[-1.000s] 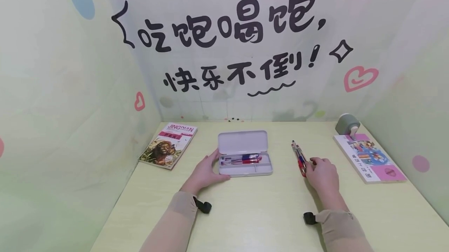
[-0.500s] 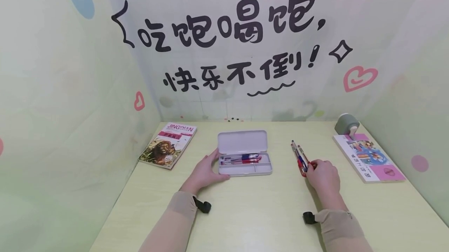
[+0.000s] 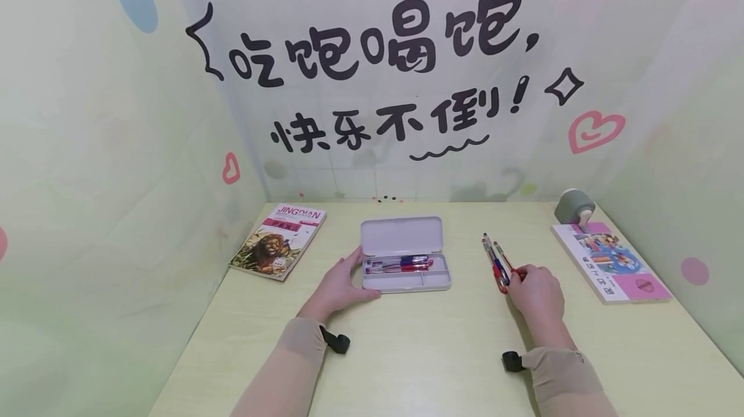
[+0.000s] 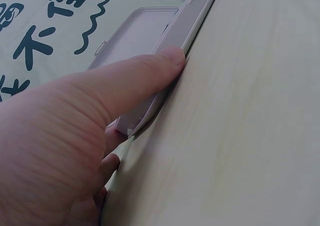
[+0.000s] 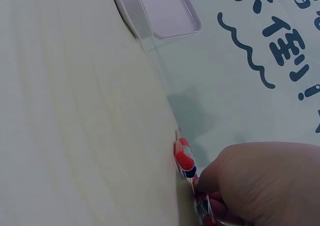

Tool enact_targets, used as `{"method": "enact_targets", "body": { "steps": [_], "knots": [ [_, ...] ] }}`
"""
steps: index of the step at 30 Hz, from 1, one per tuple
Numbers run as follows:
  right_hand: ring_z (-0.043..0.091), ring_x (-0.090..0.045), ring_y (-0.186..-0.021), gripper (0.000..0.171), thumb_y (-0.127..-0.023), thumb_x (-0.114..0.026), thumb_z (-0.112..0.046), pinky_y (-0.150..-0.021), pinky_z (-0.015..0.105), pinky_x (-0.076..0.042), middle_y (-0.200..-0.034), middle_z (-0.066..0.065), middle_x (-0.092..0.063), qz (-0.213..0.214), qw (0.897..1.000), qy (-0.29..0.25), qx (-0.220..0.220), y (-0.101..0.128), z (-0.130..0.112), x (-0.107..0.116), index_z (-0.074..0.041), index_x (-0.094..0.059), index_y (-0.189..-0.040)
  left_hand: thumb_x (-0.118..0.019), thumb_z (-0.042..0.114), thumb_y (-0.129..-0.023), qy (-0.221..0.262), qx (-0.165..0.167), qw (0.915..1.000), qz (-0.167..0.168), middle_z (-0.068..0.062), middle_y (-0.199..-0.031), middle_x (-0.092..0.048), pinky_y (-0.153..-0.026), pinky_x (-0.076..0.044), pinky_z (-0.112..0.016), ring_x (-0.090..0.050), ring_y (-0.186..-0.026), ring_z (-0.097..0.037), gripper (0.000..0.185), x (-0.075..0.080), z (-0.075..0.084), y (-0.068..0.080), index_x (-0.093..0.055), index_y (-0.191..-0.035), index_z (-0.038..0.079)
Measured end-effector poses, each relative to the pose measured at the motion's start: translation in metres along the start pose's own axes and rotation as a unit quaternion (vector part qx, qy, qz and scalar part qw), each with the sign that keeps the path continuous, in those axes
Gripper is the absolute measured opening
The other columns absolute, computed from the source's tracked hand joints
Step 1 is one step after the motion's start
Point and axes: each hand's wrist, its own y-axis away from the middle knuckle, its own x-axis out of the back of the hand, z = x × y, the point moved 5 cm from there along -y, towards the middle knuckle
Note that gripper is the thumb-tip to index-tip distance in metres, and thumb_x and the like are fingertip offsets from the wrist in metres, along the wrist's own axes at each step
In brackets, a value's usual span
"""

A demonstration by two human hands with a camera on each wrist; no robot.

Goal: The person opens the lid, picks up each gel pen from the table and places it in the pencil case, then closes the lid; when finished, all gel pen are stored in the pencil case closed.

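Far to the left on the pale wooden desk [image 3: 407, 352] lies a book with a lion on its cover [image 3: 278, 241], well apart from the hands. Next comes the left hand [image 3: 340, 286], resting on the desk with its thumb laid along the near left corner of the open pencil case [image 3: 405, 263] and its fingers against the case's left end; the left wrist view shows the thumb pressed flat to the case wall, so the hand grips the corner between thumb and fingers. Inside the tray lie a few pens [image 3: 401, 264], red and blue, along its far side, and the lid stands open toward the wall. To the right of the case, with a bare strip of desk between, a small bunch of loose pens [image 3: 496, 262] lies pointing away from the person. The right hand [image 3: 537, 294] sits at their near end, fingers curled and pinching the end of a red pen [image 5: 186, 161]. Further right lies a pink picture book [image 3: 610, 261], and just behind it, near the wall, stands a grey tape dispenser [image 3: 574, 206].
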Motion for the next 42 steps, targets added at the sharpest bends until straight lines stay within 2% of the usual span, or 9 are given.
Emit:
{"method": "enact_targets", "body": {
  "steps": [5,10,15,18,22,26,34,42],
  "knots": [
    [0.045,-0.065,-0.096,0.039,-0.103,-0.058,-0.023,-0.069,0.052,-0.054,-0.115,0.032,-0.067,0.021,1.0,-0.002,0.002,0.002,-0.002,0.001,0.007,-0.073,-0.123,-0.101,0.053,-0.072,0.002,0.002,1.0,-0.001,0.0,-0.178,-0.041,-0.143,-0.018,-0.056,-0.033,-0.168,-0.038,0.131,-0.001,0.0,0.0,-0.025,-0.177,0.031],
    [0.051,-0.063,-0.106,0.038,-0.106,-0.056,-0.022,-0.081,0.061,-0.056,-0.125,0.034,-0.064,0.043,0.999,-0.008,0.011,0.003,-0.012,0.003,0.006,-0.071,-0.127,-0.1,0.053,-0.072,0.004,0.003,1.0,-0.002,-0.001,-0.179,-0.041,-0.143,-0.018,-0.057,-0.033,-0.168,-0.038,0.131,-0.002,-0.001,0.001,-0.024,-0.177,0.032],
    [0.053,-0.061,-0.113,0.034,-0.108,-0.056,-0.022,-0.09,0.066,-0.054,-0.129,0.032,-0.064,0.067,0.996,-0.016,0.048,0.005,-0.033,0.002,0.003,-0.072,-0.125,-0.1,0.053,-0.072,0.002,0.003,1.0,-0.003,-0.002,-0.178,-0.041,-0.143,-0.018,-0.055,-0.034,-0.168,-0.037,0.131,-0.003,-0.001,0.001,-0.025,-0.177,0.031],
    [0.053,-0.06,-0.116,0.034,-0.109,-0.057,-0.022,-0.094,0.068,-0.052,-0.13,0.031,-0.064,0.067,0.995,-0.024,0.076,0.007,-0.048,-0.002,0.003,-0.071,-0.127,-0.1,0.054,-0.073,0.0,0.001,1.0,-0.002,-0.002,-0.178,-0.041,-0.143,-0.018,-0.055,-0.034,-0.168,-0.037,0.131,-0.003,-0.002,0.0,-0.024,-0.177,0.031],
    [0.051,-0.059,-0.116,0.032,-0.11,-0.058,-0.021,-0.098,0.066,-0.051,-0.133,0.028,-0.064,0.056,0.993,-0.028,0.105,0.009,-0.068,-0.011,-0.001,-0.071,-0.131,-0.1,0.054,-0.073,-0.005,-0.003,1.0,-0.002,0.0,-0.178,-0.042,-0.143,-0.018,-0.055,-0.036,-0.167,-0.036,0.13,-0.002,-0.003,0.0,-0.024,-0.177,0.031],
    [0.046,-0.06,-0.112,0.025,-0.11,-0.061,-0.02,-0.094,0.061,-0.051,-0.129,0.022,-0.067,0.047,0.989,-0.023,0.135,0.01,-0.088,-0.023,-0.007,-0.074,-0.127,-0.1,0.055,-0.073,-0.005,-0.008,0.9999,-0.003,0.0,-0.178,-0.043,-0.144,-0.016,-0.054,-0.036,-0.167,-0.035,0.13,-0.002,-0.003,-0.001,-0.025,-0.177,0.032],
    [0.042,-0.062,-0.11,0.019,-0.107,-0.066,-0.019,-0.096,0.059,-0.054,-0.122,0.017,-0.071,0.051,0.973,0.008,0.226,0.015,-0.13,-0.046,-0.01,-0.077,-0.12,-0.099,0.055,-0.073,-0.007,-0.012,0.9999,-0.002,0.001,-0.177,-0.043,-0.144,-0.016,-0.053,-0.037,-0.167,-0.034,0.131,0.0,-0.003,-0.001,-0.023,-0.177,0.033],
    [0.035,-0.061,-0.109,0.012,-0.106,-0.071,-0.02,-0.091,0.051,-0.057,-0.115,0.009,-0.07,0.023,0.963,0.038,0.266,0.024,-0.163,-0.063,-0.016,-0.078,-0.115,-0.099,0.057,-0.073,-0.005,-0.012,0.9999,-0.004,0.002,-0.176,-0.045,-0.144,-0.016,-0.054,-0.036,-0.167,-0.035,0.131,-0.001,-0.002,-0.002,-0.023,-0.177,0.033]
  ]
}}
